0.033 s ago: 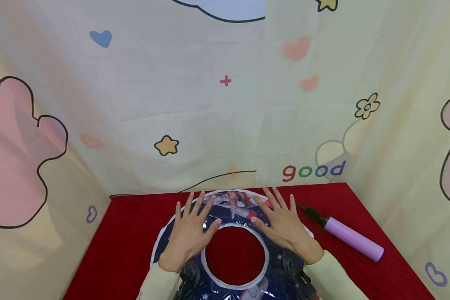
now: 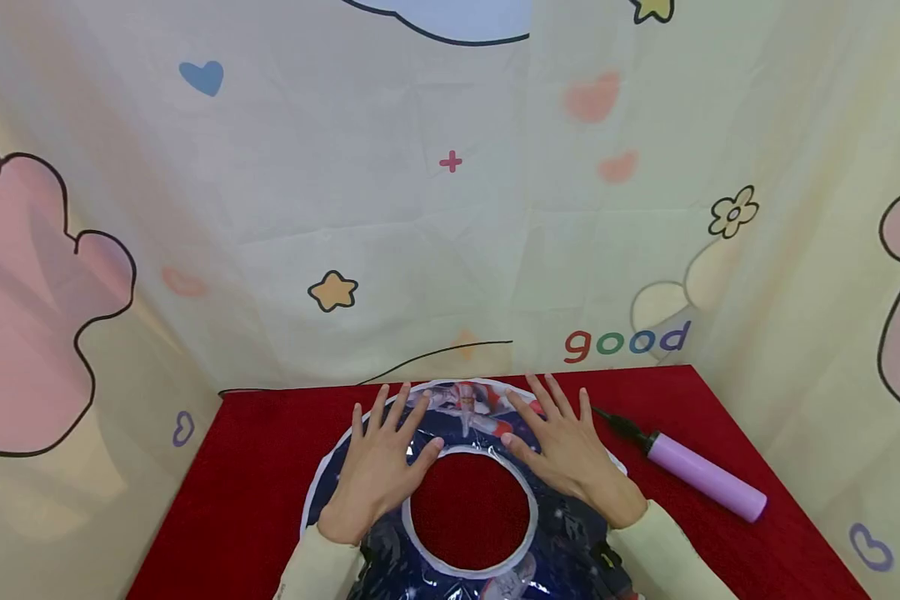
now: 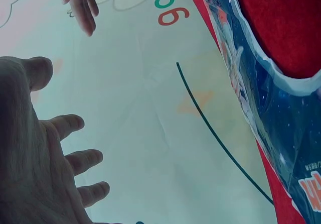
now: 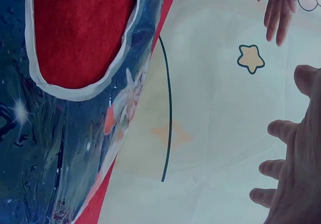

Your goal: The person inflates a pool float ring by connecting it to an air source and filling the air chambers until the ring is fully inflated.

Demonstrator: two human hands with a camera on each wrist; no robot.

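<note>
A dark blue swim ring point(image 2: 570, 529) with white seams and a printed red-and-white figure lies on the red cloth, its surface wrinkled. Over its left side my left hand point(image 2: 375, 479) is held palm down, fingers spread. The right hand point(image 2: 577, 458) mirrors it over the right side. Neither hand grips anything. Both wrist views show a gap between the hands and the ring, so they appear to hover above it. The ring's near part is cut off by the head view's lower edge, and forearms cover some of its sides.
To the right of the ring lies a purple hand pump point(image 2: 708, 477) with a black nozzle end pointing toward the ring. A red cloth point(image 2: 255, 483) covers the table. Behind and on both sides hangs a pale printed curtain point(image 2: 435, 250).
</note>
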